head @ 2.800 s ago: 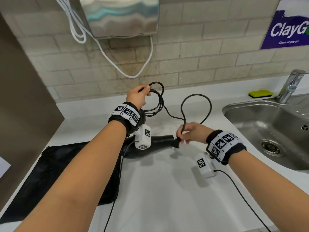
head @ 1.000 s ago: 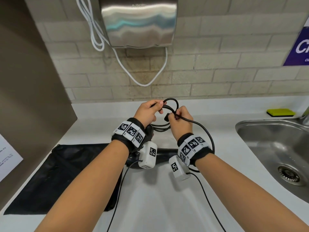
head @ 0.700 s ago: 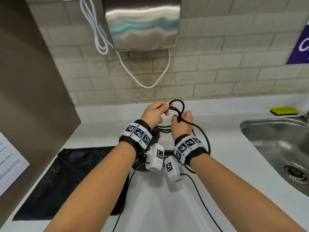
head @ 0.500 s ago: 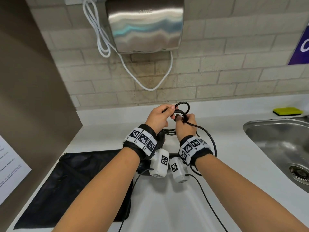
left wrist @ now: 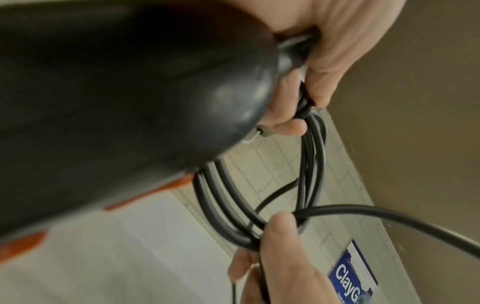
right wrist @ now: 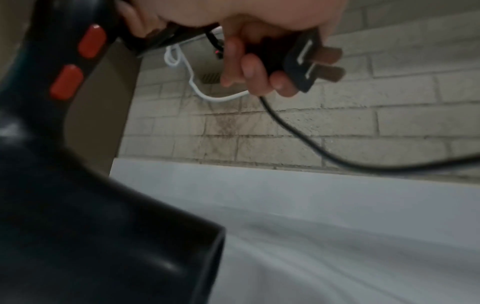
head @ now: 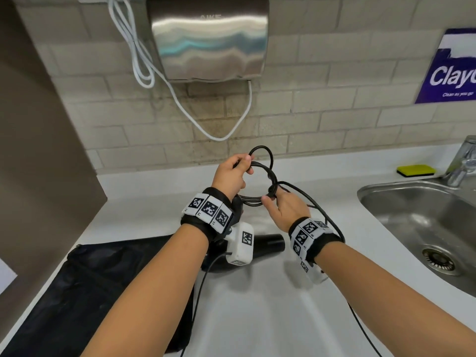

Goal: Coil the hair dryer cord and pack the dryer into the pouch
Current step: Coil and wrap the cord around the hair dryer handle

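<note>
Right hand (head: 284,210) dropped lower w/ flat-pin plug (right wrist: 306,61) gripped — left hand (head: 231,176) pinches round glossy cord (head: 260,173) loops.

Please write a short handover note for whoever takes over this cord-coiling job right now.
Left hand: grips the coiled cord loops and the hair dryer handle.
Right hand: holds the plug, fingers curled around it, beside the coil.
Pouch: flat on the counter, lower left, not yet filled.
Done: most of the cord is looped.
Left: tuck in the last slack and plug, then slide the dryer into the pouch.
</note>
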Motion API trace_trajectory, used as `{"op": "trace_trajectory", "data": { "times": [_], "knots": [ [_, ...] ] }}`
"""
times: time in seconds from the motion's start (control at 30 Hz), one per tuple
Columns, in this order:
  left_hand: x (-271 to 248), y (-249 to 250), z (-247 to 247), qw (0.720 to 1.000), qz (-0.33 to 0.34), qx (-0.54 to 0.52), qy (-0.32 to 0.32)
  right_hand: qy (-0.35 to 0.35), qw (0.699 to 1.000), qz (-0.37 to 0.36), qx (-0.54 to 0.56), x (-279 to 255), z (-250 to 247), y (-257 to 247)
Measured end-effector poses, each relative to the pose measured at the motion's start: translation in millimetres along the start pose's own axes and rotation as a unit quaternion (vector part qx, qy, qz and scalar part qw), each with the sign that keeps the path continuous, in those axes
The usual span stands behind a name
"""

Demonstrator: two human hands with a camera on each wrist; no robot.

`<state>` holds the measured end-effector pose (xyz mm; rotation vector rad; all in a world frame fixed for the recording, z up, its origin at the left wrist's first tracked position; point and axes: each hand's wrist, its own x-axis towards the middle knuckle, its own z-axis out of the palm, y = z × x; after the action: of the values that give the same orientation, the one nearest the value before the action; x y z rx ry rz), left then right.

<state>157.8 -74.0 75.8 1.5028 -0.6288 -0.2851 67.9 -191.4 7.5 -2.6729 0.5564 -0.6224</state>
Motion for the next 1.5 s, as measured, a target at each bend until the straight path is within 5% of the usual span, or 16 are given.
{"op": "trace_trajectory", "data": {
  "times": [0.1, 0.3, 0.43, 0.53, 0.77, 0.9, 1.07, 1.23, 1.5],
  "knots": [
    [2.1, -0.6, 0.9, 1.0, -0.002, -0.004, 0.014, -0.028, 0.999, 0.013, -0.018, -6.2, -1.8, 1.4],
    [8.6, -0.2, -16.3, 0.997, -0.018, -0.019, 0.077, -0.192, 0.937, 0.29, -0.038, -13.6, 6.6, 58.0],
    [9.8, -2.5, -24.9, 0.997, -0.026, -0.024, 0.066, -0.236, 0.919, 0.298, -0.104, -21.4, 7.8, 78.5],
    [7.0, -1.1, -22.5, 0.998, -0.025, -0.035, 0.046, -0.256, 0.921, 0.275, -0.105, -14.3, 12.9, 68.5],
    [-1.4, 3.5, -19.2, 0.997, -0.026, -0.065, -0.021, -0.082, 0.959, 0.211, 0.168, 6.2, 10.4, 13.4],
    [-3.8, 3.9, -17.8, 0.996, -0.024, -0.08, -0.032, -0.001, 0.909, 0.18, 0.375, 17.6, 9.9, -5.4],
    [-3.5, 1.9, -11.2, 0.996, -0.009, -0.079, -0.028, 0.15, 0.869, 0.131, 0.453, 16.8, -4.5, -19.5],
    [-3.5, 1.7, -5.0, 0.998, -0.003, -0.057, -0.032, 0.226, 0.925, -0.025, 0.304, 6.1, -11.3, -18.1],
    [-2.4, 2.1, -0.7, 0.999, -0.01, -0.029, -0.038, 0.216, 0.937, -0.211, 0.177, 3.3, -19.9, -34.2]
  ]
}}
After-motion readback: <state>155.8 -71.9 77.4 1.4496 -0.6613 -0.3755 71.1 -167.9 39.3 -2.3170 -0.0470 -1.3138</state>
